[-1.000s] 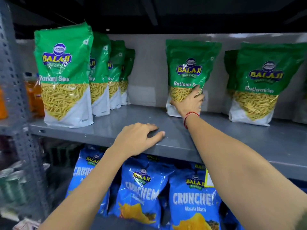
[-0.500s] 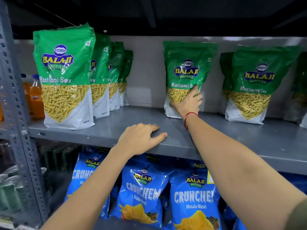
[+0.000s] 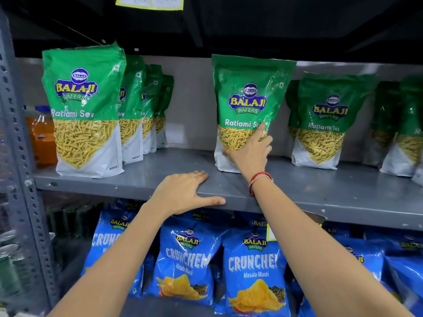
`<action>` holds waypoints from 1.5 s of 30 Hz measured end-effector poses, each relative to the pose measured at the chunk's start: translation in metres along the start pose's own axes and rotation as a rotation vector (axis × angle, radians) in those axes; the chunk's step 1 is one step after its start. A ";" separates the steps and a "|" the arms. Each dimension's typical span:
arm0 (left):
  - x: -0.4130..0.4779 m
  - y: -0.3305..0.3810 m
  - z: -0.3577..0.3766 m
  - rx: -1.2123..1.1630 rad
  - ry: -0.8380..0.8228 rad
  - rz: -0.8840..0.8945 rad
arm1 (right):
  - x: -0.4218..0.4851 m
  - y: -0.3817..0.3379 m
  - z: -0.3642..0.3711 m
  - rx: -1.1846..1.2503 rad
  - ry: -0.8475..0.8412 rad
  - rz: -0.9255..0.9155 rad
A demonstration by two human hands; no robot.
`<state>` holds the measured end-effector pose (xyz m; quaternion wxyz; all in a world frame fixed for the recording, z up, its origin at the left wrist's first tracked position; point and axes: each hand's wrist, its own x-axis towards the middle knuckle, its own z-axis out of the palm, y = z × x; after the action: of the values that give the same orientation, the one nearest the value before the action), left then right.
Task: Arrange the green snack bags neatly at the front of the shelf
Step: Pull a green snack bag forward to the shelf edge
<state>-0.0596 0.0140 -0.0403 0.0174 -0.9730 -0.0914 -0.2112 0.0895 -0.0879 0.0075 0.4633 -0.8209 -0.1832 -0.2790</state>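
Green Ratlami Sev bags stand upright on a grey metal shelf (image 3: 160, 179). A row of several stands at the left, its front bag (image 3: 84, 110) near the shelf's front edge. In the middle a single bag (image 3: 247, 99) stands partway back. My right hand (image 3: 250, 153) grips its lower front, index finger pointing up across the lettering. My left hand (image 3: 185, 193) lies flat on the shelf's front edge, fingers spread and holding nothing. More green bags (image 3: 327, 120) stand at the back right, some behind others.
Blue Crunchem bags (image 3: 254, 268) fill the shelf below. An orange drink bottle (image 3: 43, 136) stands behind the perforated grey upright (image 3: 20, 170) at the left. Green cans (image 3: 9, 259) sit at the lower left. A yellow-edged label (image 3: 150, 2) hangs overhead.
The middle bag has come forward along the shelf with my right hand on it, and it looks larger and more upright. My left hand has stayed on the shelf edge.
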 end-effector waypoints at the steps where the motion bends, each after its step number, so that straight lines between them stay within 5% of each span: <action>1: -0.002 0.001 0.001 0.006 0.028 -0.002 | -0.005 0.000 -0.005 0.003 0.006 -0.006; 31: -0.006 0.006 0.000 -0.027 0.088 -0.071 | -0.084 -0.018 -0.070 -0.207 0.096 -0.121; 45: -0.028 0.033 -0.015 -0.093 0.143 -0.242 | -0.074 0.004 -0.098 -0.082 0.025 -0.201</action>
<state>-0.0848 -0.0245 -0.0382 -0.0467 -0.9372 -0.1966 -0.2844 0.0062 -0.1773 -0.0010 0.4014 -0.8131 -0.2473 -0.3415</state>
